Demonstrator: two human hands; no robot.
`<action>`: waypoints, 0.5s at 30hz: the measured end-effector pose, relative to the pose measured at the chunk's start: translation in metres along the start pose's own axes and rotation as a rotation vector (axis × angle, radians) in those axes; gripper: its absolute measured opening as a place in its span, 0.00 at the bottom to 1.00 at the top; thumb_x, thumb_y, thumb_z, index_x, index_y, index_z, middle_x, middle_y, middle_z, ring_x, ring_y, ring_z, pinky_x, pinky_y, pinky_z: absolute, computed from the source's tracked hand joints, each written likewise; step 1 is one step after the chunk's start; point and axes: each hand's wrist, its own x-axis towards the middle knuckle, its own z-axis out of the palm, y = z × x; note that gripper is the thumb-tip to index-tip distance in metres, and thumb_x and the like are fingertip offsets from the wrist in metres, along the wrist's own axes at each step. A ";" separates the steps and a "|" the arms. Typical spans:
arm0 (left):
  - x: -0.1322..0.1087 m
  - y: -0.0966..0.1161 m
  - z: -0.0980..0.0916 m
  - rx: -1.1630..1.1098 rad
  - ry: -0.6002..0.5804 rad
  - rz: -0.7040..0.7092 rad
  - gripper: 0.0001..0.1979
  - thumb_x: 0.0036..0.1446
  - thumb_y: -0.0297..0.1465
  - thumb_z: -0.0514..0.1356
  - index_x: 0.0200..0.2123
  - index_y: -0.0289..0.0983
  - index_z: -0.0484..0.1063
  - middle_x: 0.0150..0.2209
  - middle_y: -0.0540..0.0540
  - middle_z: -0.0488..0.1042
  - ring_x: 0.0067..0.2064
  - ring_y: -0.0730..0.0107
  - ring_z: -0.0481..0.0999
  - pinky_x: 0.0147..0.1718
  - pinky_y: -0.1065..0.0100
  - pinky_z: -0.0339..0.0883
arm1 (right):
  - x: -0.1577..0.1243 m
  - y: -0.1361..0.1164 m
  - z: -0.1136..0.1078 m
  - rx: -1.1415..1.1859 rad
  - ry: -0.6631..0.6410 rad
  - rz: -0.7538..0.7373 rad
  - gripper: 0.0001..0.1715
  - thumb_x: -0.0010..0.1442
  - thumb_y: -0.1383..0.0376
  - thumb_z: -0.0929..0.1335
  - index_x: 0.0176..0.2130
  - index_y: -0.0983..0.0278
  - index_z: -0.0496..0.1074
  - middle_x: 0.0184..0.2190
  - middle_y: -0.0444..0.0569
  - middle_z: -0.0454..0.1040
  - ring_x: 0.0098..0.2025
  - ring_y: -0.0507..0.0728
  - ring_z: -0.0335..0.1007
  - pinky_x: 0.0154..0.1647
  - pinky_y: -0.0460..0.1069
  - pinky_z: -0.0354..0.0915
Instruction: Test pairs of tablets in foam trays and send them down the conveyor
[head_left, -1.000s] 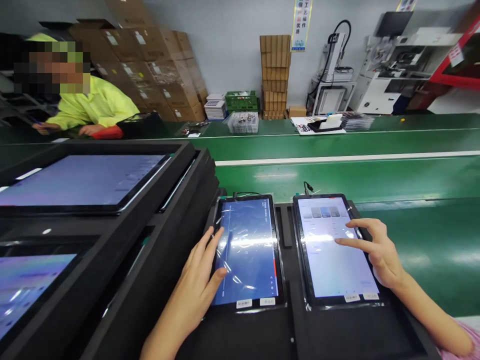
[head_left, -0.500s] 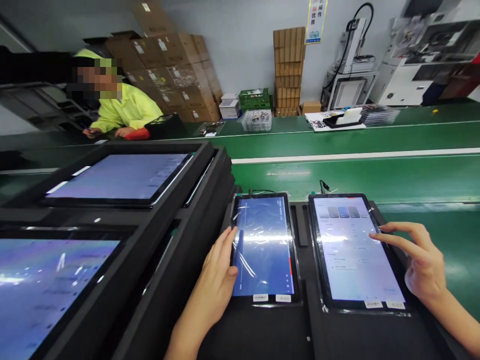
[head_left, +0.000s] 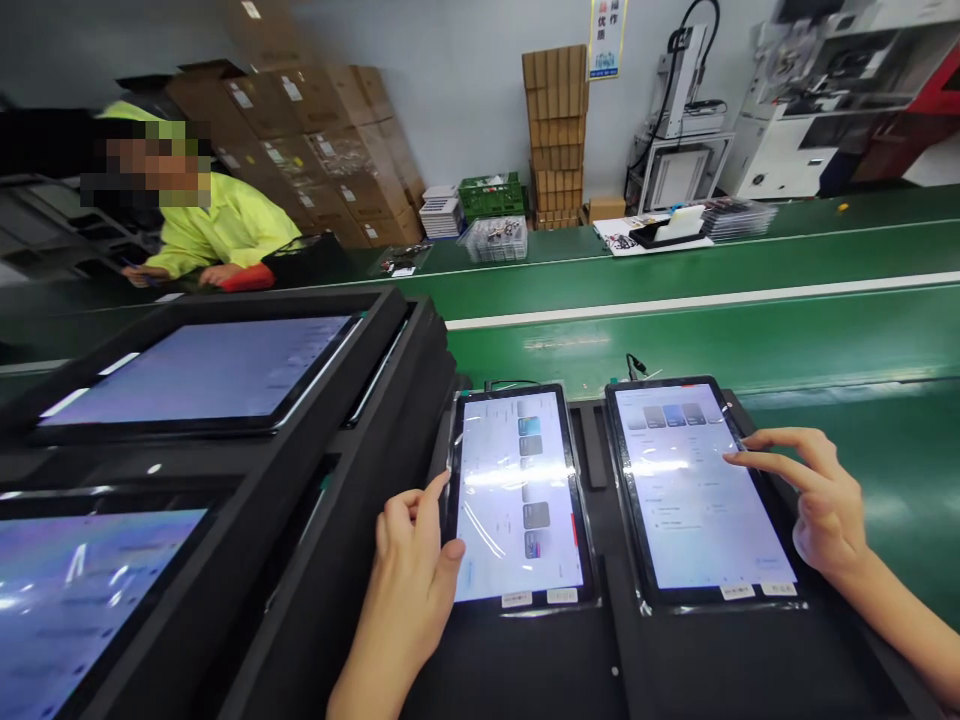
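Note:
Two lit tablets lie side by side in black foam in front of me. My left hand [head_left: 416, 560] is at the left edge of the left tablet [head_left: 517, 500], its index finger stretched out, the other fingers curled and nothing held. That tablet shows a white page with small pictures. Over the right edge of the right tablet [head_left: 697, 490], my right hand [head_left: 817, 495] has its fingers apart, one fingertip at the screen. White labels sit along the lower edges of both tablets.
Stacked black foam trays [head_left: 300, 470] with lit tablets stand at the left. Beyond runs a green bench [head_left: 675, 330] bearing a clear tray and papers. A person in a yellow jacket [head_left: 225, 225] sits at the far left, near stacked cartons [head_left: 345, 150].
The left tablet's screen has turned from blue to a white page with pictures. My left hand has shifted left, its fingers now partly curled. The camera view has shifted slightly.

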 end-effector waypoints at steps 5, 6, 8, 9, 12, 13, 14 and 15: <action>0.002 0.000 0.001 0.079 -0.037 0.023 0.41 0.61 0.59 0.36 0.63 0.41 0.66 0.48 0.37 0.61 0.47 0.50 0.65 0.44 0.44 0.70 | 0.000 -0.002 0.001 0.005 0.001 0.061 0.42 0.69 0.45 0.46 0.40 0.57 0.80 0.39 0.54 0.73 0.44 0.64 0.71 0.48 0.62 0.61; 0.002 0.001 0.000 0.108 -0.073 0.048 0.40 0.61 0.60 0.39 0.62 0.44 0.68 0.48 0.37 0.61 0.46 0.50 0.65 0.45 0.43 0.70 | 0.000 -0.002 0.001 0.005 0.007 0.065 0.42 0.69 0.45 0.47 0.40 0.57 0.80 0.39 0.54 0.73 0.44 0.64 0.70 0.48 0.62 0.61; 0.002 0.004 0.000 0.154 -0.165 0.132 0.37 0.59 0.61 0.44 0.61 0.49 0.69 0.48 0.38 0.61 0.46 0.50 0.65 0.46 0.41 0.69 | 0.000 -0.003 0.001 0.004 -0.014 0.055 0.40 0.70 0.46 0.47 0.42 0.57 0.80 0.40 0.54 0.73 0.45 0.64 0.70 0.49 0.62 0.60; 0.001 0.006 0.000 0.162 -0.227 0.189 0.35 0.58 0.61 0.46 0.63 0.52 0.66 0.49 0.38 0.62 0.47 0.50 0.65 0.47 0.41 0.69 | 0.000 -0.004 0.002 0.005 -0.031 0.046 0.39 0.70 0.47 0.47 0.43 0.57 0.80 0.41 0.54 0.73 0.45 0.63 0.70 0.50 0.62 0.60; -0.005 0.008 0.004 0.088 -0.420 0.400 0.34 0.57 0.60 0.51 0.66 0.63 0.56 0.54 0.40 0.63 0.52 0.48 0.65 0.44 0.48 0.73 | 0.000 -0.005 0.004 0.005 -0.092 0.012 0.37 0.71 0.48 0.49 0.44 0.57 0.79 0.43 0.53 0.72 0.47 0.63 0.68 0.52 0.61 0.58; -0.007 0.007 0.005 0.048 -0.441 0.459 0.35 0.56 0.61 0.51 0.66 0.64 0.55 0.56 0.40 0.62 0.53 0.47 0.65 0.43 0.50 0.73 | 0.000 -0.005 0.005 -0.001 -0.104 0.010 0.37 0.71 0.48 0.48 0.45 0.57 0.79 0.44 0.52 0.72 0.47 0.62 0.68 0.52 0.61 0.58; -0.008 0.007 0.006 0.014 -0.421 0.490 0.36 0.56 0.62 0.49 0.66 0.64 0.54 0.57 0.40 0.62 0.54 0.46 0.65 0.43 0.51 0.74 | 0.000 -0.005 0.006 -0.012 -0.104 0.016 0.37 0.71 0.49 0.48 0.45 0.57 0.79 0.44 0.52 0.72 0.48 0.62 0.68 0.52 0.61 0.57; -0.008 0.007 0.007 -0.006 -0.360 0.486 0.37 0.55 0.64 0.47 0.67 0.63 0.53 0.59 0.40 0.61 0.54 0.45 0.65 0.44 0.49 0.73 | -0.001 -0.004 0.007 -0.026 -0.103 0.033 0.38 0.71 0.50 0.48 0.44 0.57 0.79 0.44 0.52 0.72 0.48 0.62 0.67 0.53 0.61 0.57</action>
